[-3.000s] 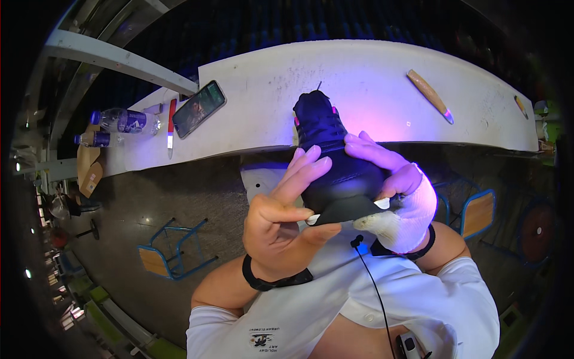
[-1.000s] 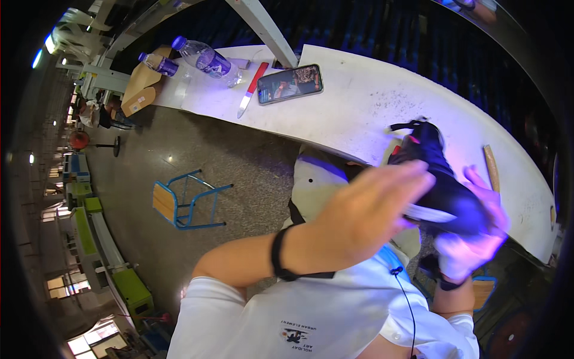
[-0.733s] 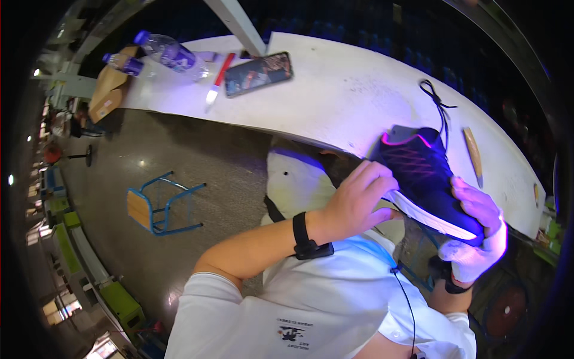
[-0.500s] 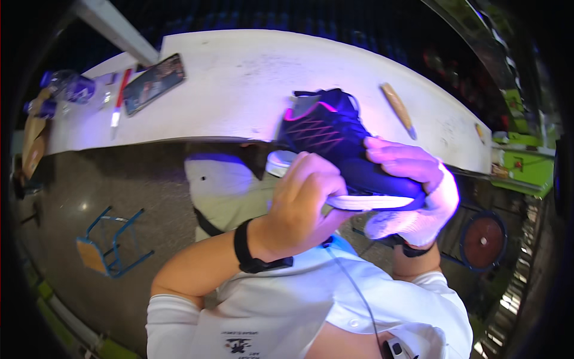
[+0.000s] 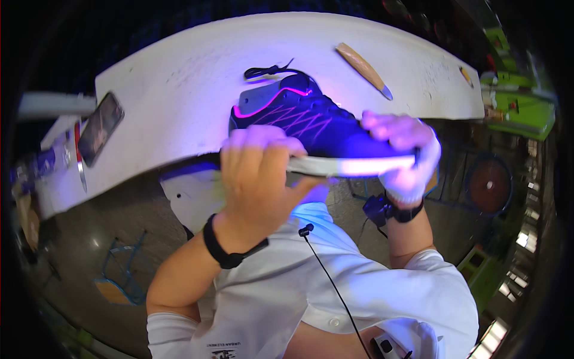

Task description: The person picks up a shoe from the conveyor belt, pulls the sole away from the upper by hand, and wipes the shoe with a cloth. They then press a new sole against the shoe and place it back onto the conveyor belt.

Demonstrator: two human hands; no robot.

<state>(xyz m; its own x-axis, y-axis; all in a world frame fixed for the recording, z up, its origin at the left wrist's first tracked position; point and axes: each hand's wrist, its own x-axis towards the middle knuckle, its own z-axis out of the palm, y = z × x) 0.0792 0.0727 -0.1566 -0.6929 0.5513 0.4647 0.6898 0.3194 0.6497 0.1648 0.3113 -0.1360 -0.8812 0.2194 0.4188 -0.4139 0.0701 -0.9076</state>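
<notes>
A dark sneaker (image 5: 335,128) with pink crossing lines, a pink collar edge and a white sole is held over the near edge of the white table, its toe to the right. My bare left hand (image 5: 257,173) grips the heel end and sole, fingers on the side and thumb beneath. Wearing a pale glove with bare fingertips, my right hand (image 5: 409,152) is wrapped round the toe, fingers on top and thumb under the sole. Black laces (image 5: 263,72) trail behind the shoe's collar. Purple-blue light falls on the shoe and hands.
On the white table (image 5: 197,72) lie a wooden-handled tool (image 5: 362,67) at the far right, a phone (image 5: 101,128) at the left and a red-and-white cutter (image 5: 79,152). Plastic bottles (image 5: 45,164) are at the left end. A blue-framed stool (image 5: 122,272) and a round stool (image 5: 489,185) stand below.
Both hands have moved left and a little away with the shoe. The left hand has shifted from the sole's middle toward the heel, its fingers now more spread. The view has turned.
</notes>
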